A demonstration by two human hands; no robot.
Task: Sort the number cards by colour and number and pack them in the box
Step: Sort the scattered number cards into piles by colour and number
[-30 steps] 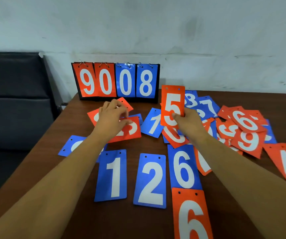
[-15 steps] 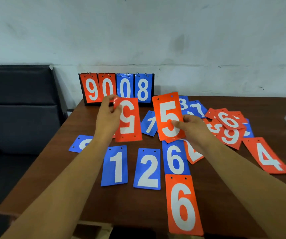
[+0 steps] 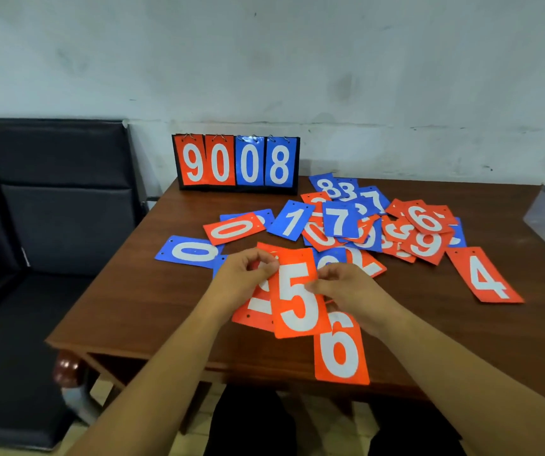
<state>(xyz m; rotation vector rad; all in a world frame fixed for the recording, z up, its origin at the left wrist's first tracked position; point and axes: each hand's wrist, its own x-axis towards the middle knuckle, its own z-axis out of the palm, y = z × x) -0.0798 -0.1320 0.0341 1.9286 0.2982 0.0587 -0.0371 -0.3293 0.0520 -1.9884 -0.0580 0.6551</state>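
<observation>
Left hand (image 3: 241,278): you pinch the rear red card (image 3: 254,307).
Right hand (image 3: 346,287): you pinch the red 5 (image 3: 297,301) over it, apparently pairing matches.

Near the table's (image 3: 152,307) front edge the right hand (image 3: 346,291) pinches the right edge of the red 5 card (image 3: 297,301), and the left hand (image 3: 241,281) pinches the second red card (image 3: 258,307) overlapped beneath it. A red 6 card (image 3: 340,353) lies at the front edge, a red 4 card (image 3: 485,276) lies toward the right edge, and mixed cards are heaped behind. A flip scoreboard (image 3: 235,164) reading 9008 stands at the back left corner.
</observation>
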